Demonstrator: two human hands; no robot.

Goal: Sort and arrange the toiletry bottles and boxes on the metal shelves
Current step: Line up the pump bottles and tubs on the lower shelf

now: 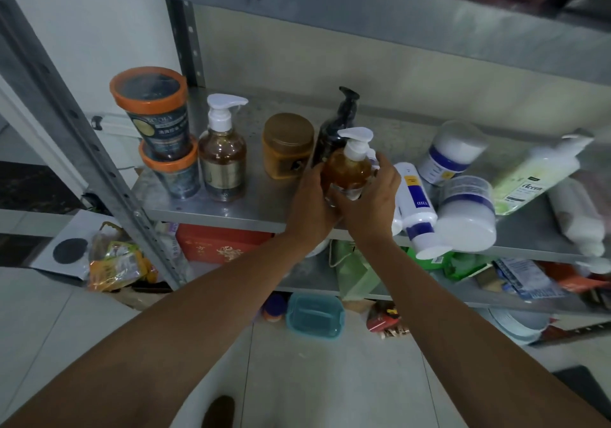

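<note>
Indoors, speckled metal shelf (215, 212) against pale wall (297, 57).

An amber pump bottle (347, 171) was held upright between left hand (310, 202) and right hand (370, 201) at the shelf (215, 211) front. A black bottle (340, 120) stood behind; a brown jar (287, 145), second amber bottle (222, 159) and stacked tubs (162, 130) stood leftward; white bottles (417, 206) lay toppled rightward.

1. I see amber bottle (347, 171), white pump, 1 o'clock.
2. 10 o'clock: dark tubs (158, 123), orange lids.
3. 3 o'clock: white bottle (417, 202), blue bands.
4. 6 o'clock: teal box (314, 316).
5. 8 o'clock: red box (218, 240), gold pattern.
</note>
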